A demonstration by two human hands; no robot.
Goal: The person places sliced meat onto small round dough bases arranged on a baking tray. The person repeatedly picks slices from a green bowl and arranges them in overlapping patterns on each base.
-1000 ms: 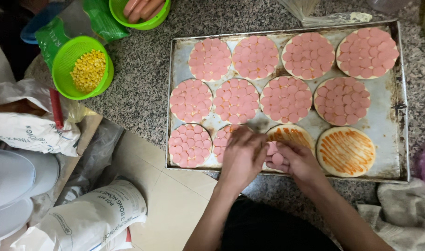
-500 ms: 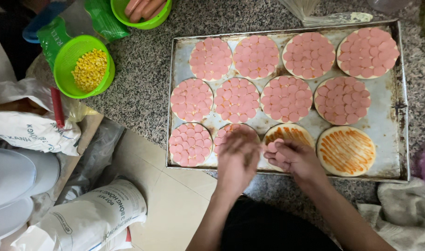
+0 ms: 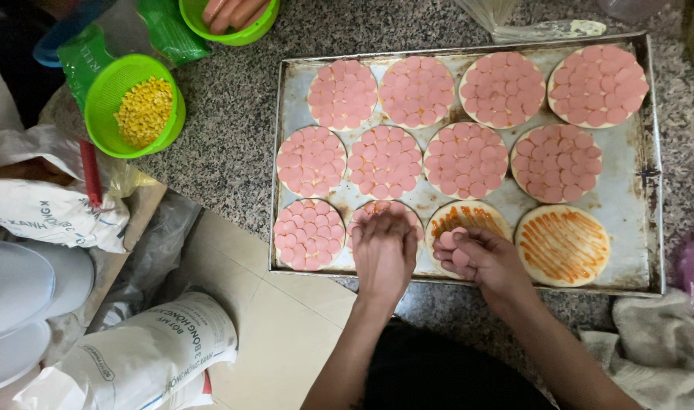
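A metal baking tray (image 3: pixel 635 197) on a speckled stone counter holds several small round pizza bases, most covered with pink sausage slices. My left hand (image 3: pixel 383 250) lies palm down on the second base in the near row, pressing slices onto it. My right hand (image 3: pixel 480 254) is cupped over a sauce-streaked base (image 3: pixel 468 220) and holds a stack of sausage slices (image 3: pixel 452 241). Another base with only orange sauce (image 3: pixel 562 244) sits at the near right of the tray.
A green bowl of corn kernels (image 3: pixel 138 110) and a green bowl of whole sausages (image 3: pixel 229 15) stand to the left of the tray. Plastic bags (image 3: pixel 50 209) and a white sack (image 3: pixel 142 353) lie at the lower left. A grey cloth (image 3: pixel 654 349) lies at the lower right.
My left hand has shifted slightly left and settled flat on the second near-row base. My right hand has stayed over the sauce-streaked base with the slices.
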